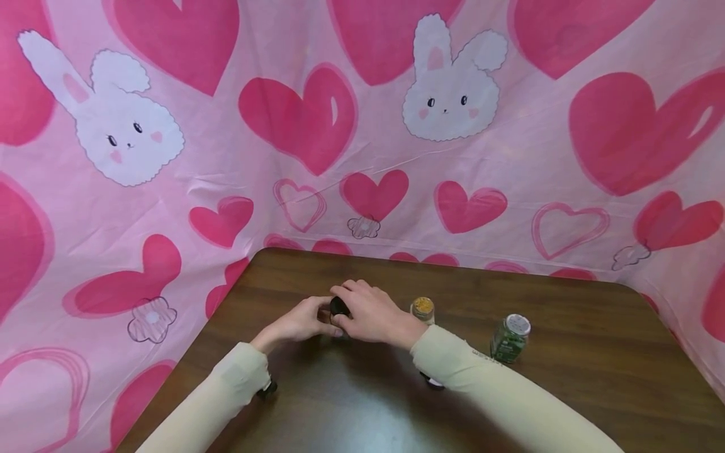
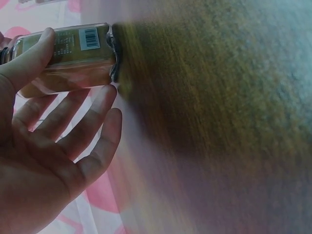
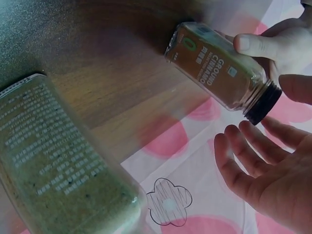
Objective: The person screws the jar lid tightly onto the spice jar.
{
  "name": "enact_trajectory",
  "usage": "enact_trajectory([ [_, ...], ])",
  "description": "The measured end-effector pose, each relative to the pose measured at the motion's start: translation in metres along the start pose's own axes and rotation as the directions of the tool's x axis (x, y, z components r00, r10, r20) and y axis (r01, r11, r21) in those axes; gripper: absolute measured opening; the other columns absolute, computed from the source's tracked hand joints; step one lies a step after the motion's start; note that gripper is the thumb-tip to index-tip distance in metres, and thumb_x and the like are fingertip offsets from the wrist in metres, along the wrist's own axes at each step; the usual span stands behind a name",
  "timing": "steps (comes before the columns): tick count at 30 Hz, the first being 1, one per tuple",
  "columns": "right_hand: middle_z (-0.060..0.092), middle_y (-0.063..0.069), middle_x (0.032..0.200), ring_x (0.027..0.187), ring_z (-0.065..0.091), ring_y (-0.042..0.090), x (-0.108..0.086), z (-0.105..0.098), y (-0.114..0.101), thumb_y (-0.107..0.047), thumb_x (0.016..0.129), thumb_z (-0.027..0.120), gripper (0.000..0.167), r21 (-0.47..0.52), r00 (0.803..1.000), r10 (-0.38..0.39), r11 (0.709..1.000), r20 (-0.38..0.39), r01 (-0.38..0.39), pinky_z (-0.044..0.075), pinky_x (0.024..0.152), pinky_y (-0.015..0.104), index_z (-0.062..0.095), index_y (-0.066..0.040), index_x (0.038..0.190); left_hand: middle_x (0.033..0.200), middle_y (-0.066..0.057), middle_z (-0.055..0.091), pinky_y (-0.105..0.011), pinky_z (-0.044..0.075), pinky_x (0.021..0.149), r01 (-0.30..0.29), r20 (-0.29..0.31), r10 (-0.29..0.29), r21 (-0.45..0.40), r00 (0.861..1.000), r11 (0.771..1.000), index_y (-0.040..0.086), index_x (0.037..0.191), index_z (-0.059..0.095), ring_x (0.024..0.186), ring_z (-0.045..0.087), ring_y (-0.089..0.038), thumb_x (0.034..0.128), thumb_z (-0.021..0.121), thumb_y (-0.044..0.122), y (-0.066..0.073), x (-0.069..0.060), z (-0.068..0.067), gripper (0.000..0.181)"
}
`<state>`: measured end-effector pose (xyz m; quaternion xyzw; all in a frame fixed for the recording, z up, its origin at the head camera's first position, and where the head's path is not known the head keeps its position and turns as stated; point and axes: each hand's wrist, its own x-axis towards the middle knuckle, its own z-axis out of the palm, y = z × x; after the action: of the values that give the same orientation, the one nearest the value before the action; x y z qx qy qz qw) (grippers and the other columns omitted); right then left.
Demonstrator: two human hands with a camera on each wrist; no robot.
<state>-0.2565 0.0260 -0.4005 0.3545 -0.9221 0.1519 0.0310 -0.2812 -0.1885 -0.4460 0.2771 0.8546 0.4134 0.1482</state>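
Note:
My left hand [image 1: 300, 321] grips a clear jar of brown ground cinnamon [image 3: 209, 63], thumb on one side and fingers behind it. The jar stands on the wooden table, and its barcode side shows in the left wrist view. A black screw cap [image 3: 263, 103] sits at its neck. My right hand [image 1: 370, 314] reaches over the top, its thumb and forefinger on either side of the cap. The other fingers are spread loosely. In the head view the hands hide most of the jar.
Just right of my right hand stands a jar of yellow spice [image 1: 423, 308]. Farther right is a green jar [image 1: 508, 343] with a white top. A small black-and-white object [image 1: 433, 382] lies partly under my right sleeve. A patterned pink cloth [image 1: 306, 207] hangs behind the table [image 1: 351, 402].

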Motion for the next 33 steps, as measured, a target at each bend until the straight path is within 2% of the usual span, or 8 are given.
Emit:
enact_trajectory([
  [3, 0.064, 0.007, 0.134, 0.116, 0.058, 0.024, 0.0001, 0.0, -0.0014, -0.033, 0.102, 0.069, 0.047, 0.004, 1.0, -0.011, 1.0, 0.008, 0.011, 0.055, 0.093, 0.042, 0.063, -0.011, 0.142, 0.105, -0.003, 0.068, -0.036, 0.05, 0.077, 0.004, -0.001, -0.004, 0.012, 1.0, 1.0, 0.005, 0.128, 0.068, 0.087, 0.061, -0.024, 0.0889, 0.087, 0.01, -0.0001, -0.0003, 0.0001, 0.044],
  [4, 0.064, 0.007, 0.132, 0.115, 0.058, 0.024, -0.0001, 0.0007, -0.0019, -0.032, 0.102, 0.069, 0.045, 0.004, 1.0, -0.016, 1.0, 0.008, 0.015, 0.056, 0.093, 0.041, 0.064, -0.012, 0.141, 0.104, -0.003, 0.068, -0.035, 0.05, 0.076, 0.001, -0.004, -0.001, 0.016, 1.0, 1.0, 0.006, 0.128, 0.068, 0.086, 0.061, -0.022, 0.0887, 0.087, 0.012, -0.006, 0.0009, 0.0011, 0.044],
  [7, 0.065, 0.007, 0.129, 0.112, 0.059, 0.023, 0.0001, 0.0031, -0.0016, -0.028, 0.101, 0.071, 0.04, 0.006, 0.999, -0.033, 0.999, 0.003, 0.033, 0.056, 0.092, 0.04, 0.066, -0.011, 0.137, 0.103, -0.002, 0.069, -0.033, 0.05, 0.073, -0.006, -0.004, 0.006, 0.032, 1.0, 0.999, 0.007, 0.126, 0.069, 0.083, 0.061, -0.021, 0.088, 0.088, 0.014, -0.0082, 0.0002, 0.0021, 0.044],
  [15, 0.064, 0.008, 0.131, 0.114, 0.059, 0.024, 0.0005, 0.0042, -0.0018, -0.02, 0.099, 0.072, 0.041, -0.003, 0.998, -0.057, 0.998, 0.01, 0.057, 0.054, 0.096, 0.04, 0.065, -0.009, 0.138, 0.103, -0.002, 0.069, -0.033, 0.051, 0.074, -0.001, 0.0, 0.001, 0.033, 1.0, 0.999, 0.006, 0.125, 0.069, 0.082, 0.062, -0.021, 0.0878, 0.088, 0.015, -0.0084, 0.0008, 0.0019, 0.043],
  [22, 0.066, 0.006, 0.119, 0.104, 0.059, 0.022, 0.0029, 0.0009, -0.0018, -0.029, 0.098, 0.075, 0.039, -0.017, 1.0, -0.021, 1.0, -0.008, 0.021, 0.056, 0.087, 0.038, 0.069, -0.011, 0.133, 0.103, -0.002, 0.069, -0.035, 0.05, 0.076, -0.007, -0.004, 0.007, 0.017, 1.0, 1.0, 0.008, 0.126, 0.069, 0.083, 0.061, -0.02, 0.0879, 0.088, 0.014, -0.0067, 0.001, 0.0009, 0.043],
  [25, 0.066, 0.006, 0.116, 0.101, 0.06, 0.02, 0.0028, 0.0007, -0.002, -0.035, 0.098, 0.076, 0.041, -0.013, 1.0, 0.006, 1.0, -0.018, -0.007, 0.056, 0.084, 0.038, 0.069, -0.011, 0.131, 0.108, -0.003, 0.07, -0.041, 0.052, 0.084, -0.009, -0.005, 0.009, 0.012, 1.0, 1.0, 0.008, 0.127, 0.069, 0.091, 0.063, -0.022, 0.0883, 0.088, 0.014, -0.0064, 0.0009, 0.0011, 0.043],
  [30, 0.067, 0.007, 0.119, 0.1, 0.063, 0.02, 0.0009, 0.0012, -0.0011, -0.045, 0.095, 0.078, 0.055, 0.025, 0.999, 0.047, 0.999, -0.026, -0.046, 0.057, 0.084, 0.038, 0.067, -0.01, 0.137, 0.121, -0.004, 0.071, -0.05, 0.052, 0.099, -0.01, -0.002, 0.01, 0.01, 1.0, 1.0, 0.008, 0.13, 0.069, 0.108, 0.067, -0.023, 0.0897, 0.087, 0.015, -0.0063, 0.0008, 0.0012, 0.044],
  [33, 0.066, 0.008, 0.127, 0.106, 0.063, 0.021, 0.0007, 0.0017, 0.0007, -0.043, 0.096, 0.077, 0.059, 0.043, 0.999, 0.036, 0.998, -0.021, -0.035, 0.058, 0.087, 0.039, 0.063, -0.01, 0.143, 0.118, -0.004, 0.072, -0.048, 0.053, 0.095, -0.01, -0.002, 0.01, 0.012, 1.0, 1.0, 0.007, 0.129, 0.069, 0.103, 0.067, -0.022, 0.0898, 0.087, 0.015, -0.0065, 0.001, 0.0006, 0.044],
])
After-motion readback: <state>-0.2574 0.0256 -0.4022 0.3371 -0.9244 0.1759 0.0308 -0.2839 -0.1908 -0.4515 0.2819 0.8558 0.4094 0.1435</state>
